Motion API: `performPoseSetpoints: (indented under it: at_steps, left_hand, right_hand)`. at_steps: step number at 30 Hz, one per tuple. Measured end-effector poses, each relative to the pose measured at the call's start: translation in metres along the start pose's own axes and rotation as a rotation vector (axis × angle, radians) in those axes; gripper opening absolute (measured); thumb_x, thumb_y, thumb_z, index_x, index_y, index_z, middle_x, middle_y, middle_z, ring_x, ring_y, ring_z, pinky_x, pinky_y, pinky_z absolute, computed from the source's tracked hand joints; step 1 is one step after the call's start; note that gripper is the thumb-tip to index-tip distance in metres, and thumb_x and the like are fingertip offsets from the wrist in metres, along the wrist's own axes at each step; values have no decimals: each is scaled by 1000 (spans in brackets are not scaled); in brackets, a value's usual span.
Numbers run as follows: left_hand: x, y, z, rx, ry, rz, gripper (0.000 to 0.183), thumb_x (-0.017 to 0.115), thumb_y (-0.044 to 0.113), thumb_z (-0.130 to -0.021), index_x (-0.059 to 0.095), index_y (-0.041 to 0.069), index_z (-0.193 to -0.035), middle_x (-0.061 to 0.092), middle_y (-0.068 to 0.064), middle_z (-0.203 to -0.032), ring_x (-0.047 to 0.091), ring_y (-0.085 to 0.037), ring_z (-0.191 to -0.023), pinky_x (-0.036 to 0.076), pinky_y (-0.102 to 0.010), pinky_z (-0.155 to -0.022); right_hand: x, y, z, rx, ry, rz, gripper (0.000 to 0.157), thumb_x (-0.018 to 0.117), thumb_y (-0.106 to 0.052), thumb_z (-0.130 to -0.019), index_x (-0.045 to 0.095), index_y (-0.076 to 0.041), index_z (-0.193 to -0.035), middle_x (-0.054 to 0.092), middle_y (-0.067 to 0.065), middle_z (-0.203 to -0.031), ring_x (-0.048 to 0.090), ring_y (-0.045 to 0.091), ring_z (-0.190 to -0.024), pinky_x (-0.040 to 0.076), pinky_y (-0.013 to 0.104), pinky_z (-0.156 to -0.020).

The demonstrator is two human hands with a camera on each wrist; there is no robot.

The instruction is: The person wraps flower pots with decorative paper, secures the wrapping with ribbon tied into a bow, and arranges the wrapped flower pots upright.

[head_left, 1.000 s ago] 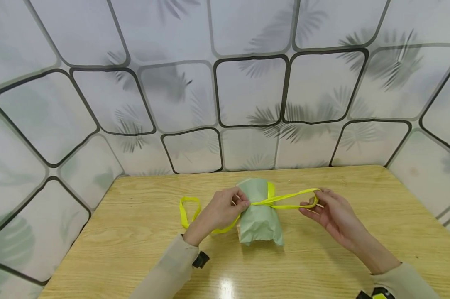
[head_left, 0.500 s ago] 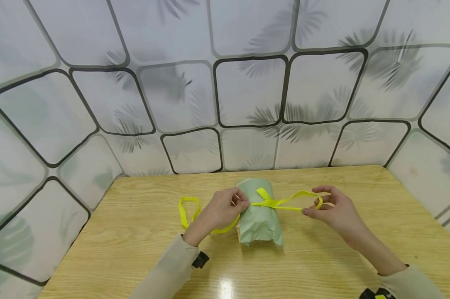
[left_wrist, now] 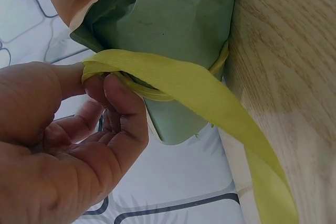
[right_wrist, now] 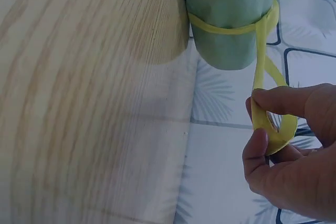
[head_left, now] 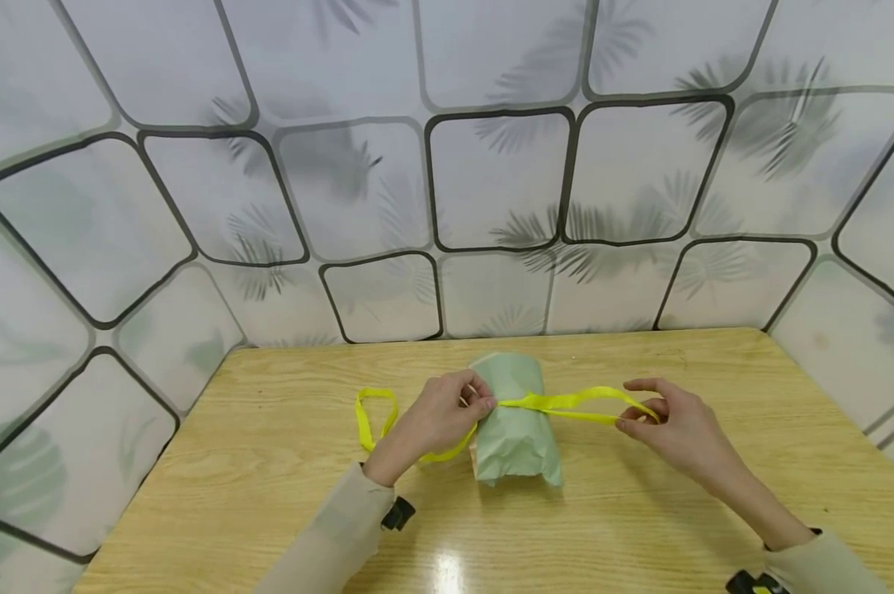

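A bundle wrapped in pale green paper point(head_left: 517, 450) lies on the table, with a yellow ribbon point(head_left: 595, 394) wound around its middle. At the bundle's left side, my left hand point(head_left: 439, 412) pinches the ribbon between thumb and fingers. The ribbon bends over the index finger in the left wrist view, where the left hand point(left_wrist: 79, 129) is close against the crinkled paper point(left_wrist: 168, 19). Off to the right, my right hand point(head_left: 684, 425) holds the end of a long ribbon loop. Thumb and fingers of the right hand point(right_wrist: 299, 150) grip that loop in the right wrist view.
Trailing from my left hand, the ribbon's other length point(head_left: 363, 425) forms a loose loop on the wooden table point(head_left: 269, 495). A patterned fabric wall point(head_left: 491, 181) stands close behind the table and along both sides.
My right hand has shifted its fingers on the ribbon and moved right, drawing the loop longer. The piece that stood up over the bundle has gone down. My left hand stays in place.
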State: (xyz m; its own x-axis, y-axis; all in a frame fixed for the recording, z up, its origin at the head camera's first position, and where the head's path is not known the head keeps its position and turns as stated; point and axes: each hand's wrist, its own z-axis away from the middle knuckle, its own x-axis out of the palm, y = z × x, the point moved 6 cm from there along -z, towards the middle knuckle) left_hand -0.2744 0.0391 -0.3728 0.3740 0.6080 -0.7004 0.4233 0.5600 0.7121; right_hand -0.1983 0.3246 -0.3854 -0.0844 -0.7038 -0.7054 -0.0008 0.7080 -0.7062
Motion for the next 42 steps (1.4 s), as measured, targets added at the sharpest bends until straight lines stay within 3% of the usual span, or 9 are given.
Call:
performPoseSetpoints:
  at_steps: [16,21,24,27,30,32,35,39,42]
  left_hand:
    - [0,1,0,-11,0,-3,13,61,24,-105,67,13,-101,66,0,-88,59,-11,-73,49,-25,-63]
    - [-1,0,1,-18,5,-3,13,61,25,-104,67,13,-101,66,0,-88,58,-12,-74,49,-25,-64]
    - [-1,0,0,-13,8,-4,13,61,25,-104,67,13,-101,66,0,-88,58,-12,-74,48,-25,-64]
    - [0,0,0,-7,6,-3,13,62,25,-104,67,13,-101,66,0,-88,58,-12,-73,48,-25,-64]
    - [0,-1,0,-6,2,-3,13,61,25,-104,67,14,-101,66,0,-88,58,-12,-73,48,-25,-64]
    - [0,-1,0,-8,3,-5,13,61,25,-104,67,14,-101,65,0,-88,58,-12,-73,48,-25,-64]
    - [1,-1,0,-8,5,-5,13,61,25,-104,67,14,-101,66,0,-89,58,-12,-74,48,-25,-64]
    - [1,-1,1,-8,6,-2,13,61,24,-104,67,13,-101,66,0,-89,58,-11,-73,48,-25,-64]
    - [1,-1,1,-9,8,0,13,61,24,-104,67,13,-101,66,0,-88,58,-12,-73,48,-25,-64]
  right_hand:
    - [-33,24,6,-30,193,104,34,66,-11,-95,68,-3,-128,70,28,-119,69,45,-104,51,21,-60]
    - [-44,36,8,57,255,51,32,61,-15,-100,68,1,-127,67,28,-118,69,13,-79,53,26,-53]
    - [-50,41,9,102,297,-5,34,57,-20,-103,66,2,-127,70,15,-105,64,0,-66,54,28,-52]
    - [-51,44,7,66,287,-278,28,51,-20,-106,62,-2,-124,67,-6,-101,68,1,-67,57,27,-54]
    - [-45,42,1,-51,152,-828,19,43,-16,-110,55,-5,-118,72,-13,-105,77,13,-79,63,29,-67]
    - [-41,38,-2,-119,10,-1195,17,35,-10,-112,51,-5,-114,76,1,-116,78,25,-92,63,36,-78]
    - [-39,33,-4,-176,-144,-1510,27,23,-5,-112,50,-1,-110,73,21,-121,74,37,-107,60,47,-90]
    - [-44,37,-3,-156,-133,-1602,30,23,-3,-112,52,0,-109,73,24,-119,73,36,-110,60,49,-91]
    - [-48,47,-2,-105,23,-1428,19,38,-3,-110,56,-6,-110,77,9,-111,76,22,-99,64,37,-80]
